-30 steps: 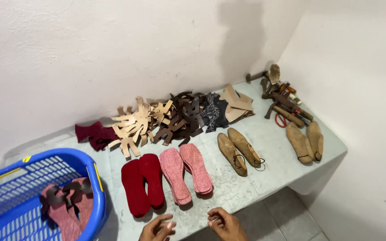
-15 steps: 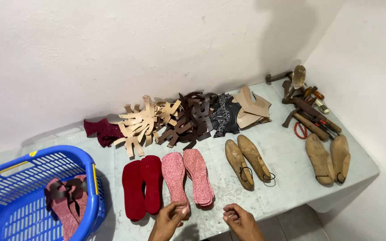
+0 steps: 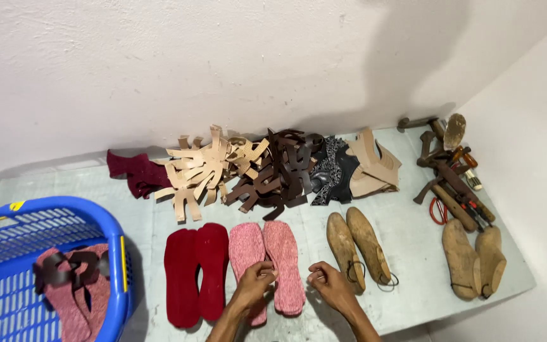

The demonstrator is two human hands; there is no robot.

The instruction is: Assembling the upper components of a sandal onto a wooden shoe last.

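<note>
Grey tabletop (image 3: 413,253) against white wall: left hand (image 3: 256,278) curled, fingertips pinching pink insoles (image 3: 267,263) beside red insoles (image 3: 195,273); right hand (image 3: 328,282) loosely curled, resting just right of them, near wooden lasts (image 3: 357,248).

Back row: strap cutouts (image 3: 254,168) against wall.
Front row: insole pairs (image 3: 235,269) left of shoe lasts (image 3: 357,247).
Far left: basket (image 3: 118,253).
Far right: tools (image 3: 451,174) behind second lasts (image 3: 474,256).

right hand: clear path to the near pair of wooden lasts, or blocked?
Probably yes. The right hand rests on the table just beside the wooden lasts, with only bare tabletop between them. The pink insoles lie on its other side.
</note>
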